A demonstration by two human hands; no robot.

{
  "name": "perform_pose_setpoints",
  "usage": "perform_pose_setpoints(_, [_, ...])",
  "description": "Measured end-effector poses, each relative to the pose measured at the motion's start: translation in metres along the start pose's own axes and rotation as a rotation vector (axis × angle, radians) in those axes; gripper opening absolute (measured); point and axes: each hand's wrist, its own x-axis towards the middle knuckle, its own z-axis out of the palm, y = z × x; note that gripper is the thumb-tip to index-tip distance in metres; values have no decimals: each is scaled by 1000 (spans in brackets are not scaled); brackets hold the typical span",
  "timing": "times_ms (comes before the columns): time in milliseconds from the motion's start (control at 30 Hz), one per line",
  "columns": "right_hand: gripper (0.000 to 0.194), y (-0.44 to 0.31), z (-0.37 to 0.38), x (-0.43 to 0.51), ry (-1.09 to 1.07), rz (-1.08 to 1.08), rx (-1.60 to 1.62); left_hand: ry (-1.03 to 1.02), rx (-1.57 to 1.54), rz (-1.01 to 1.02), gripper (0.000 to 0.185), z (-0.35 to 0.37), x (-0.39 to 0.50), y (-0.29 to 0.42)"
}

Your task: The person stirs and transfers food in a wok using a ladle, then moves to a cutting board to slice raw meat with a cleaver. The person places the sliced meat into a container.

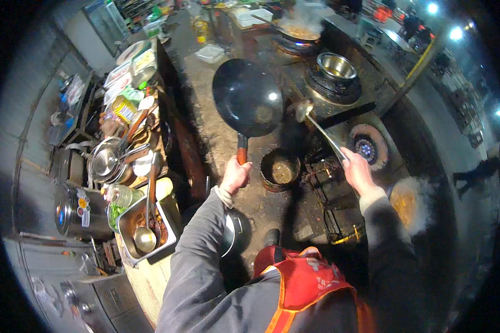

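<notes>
My left hand (235,175) grips the wooden handle of a dark wok (248,100), which is held out over the floor. The wok's round face shows glossy highlights and no food that I can make out. In my right hand (358,172) is the handle of a metal ladle (305,109). The ladle's bowl is close to the wok's right rim, apart from it. Below and between my hands stands a sooty round bucket (280,166) with murky contents. Right of my right hand lies a gas burner (366,149) with a small bluish glow at its centre.
Along the right, a metal pot (336,66) sits on a burner. Farther off, a steaming wok (298,32) cooks over flame; another steaming pan (406,204) is near my right forearm. At left, a crowded table holds a steel tray (171,227) with ladles, strainers (106,160) and bottles.
</notes>
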Motion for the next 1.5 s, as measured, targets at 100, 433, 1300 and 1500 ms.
perform_pose_setpoints(100, [45, 13, -5, -15, 31, 56, 144, -18, 3, -52, 24, 17, -14, 8])
perform_pose_setpoints(433, [41, 59, -30, -110, 294, 1, 393, -144, 97, -49, 22, 118, -81, 30])
perform_pose_setpoints(1300, [50, 191, -101, -390, 502, 465, 561, -799, 502, -41, 17, 484, -206, 16])
perform_pose_setpoints(1500, [50, 219, -92, -414, 550, 537, 616, -829, 678, 189, 23, 535, -202, 3])
